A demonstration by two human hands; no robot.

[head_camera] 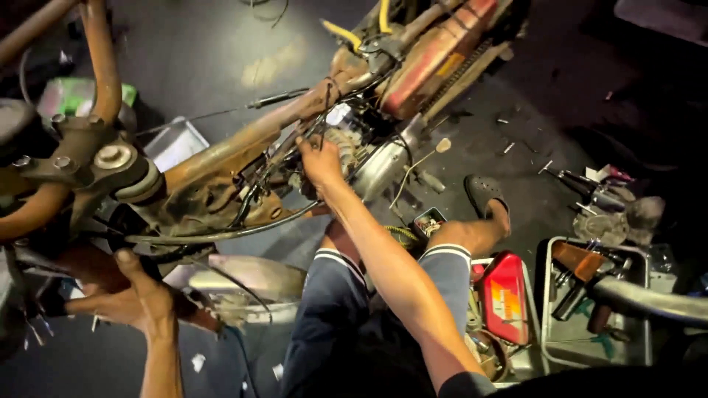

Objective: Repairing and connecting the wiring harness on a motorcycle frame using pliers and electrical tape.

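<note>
I judge this as wiring work mid-strip-down: my right hand (318, 158), at frame centre, pinches black cables (324, 118) by the rusty frame tube (243, 136). My left hand (136, 298), lower left, grips the front end, fingers curled. Next I need a steady, gentle pull.

Loose parts and tools lie around the workshop floor.
A red side cover (506, 296) lies beside a metal tray (549, 346) holding tools; a green container (70, 94) sits far left, a black sandal (483, 193) near scattered bolts (509, 147).
</note>
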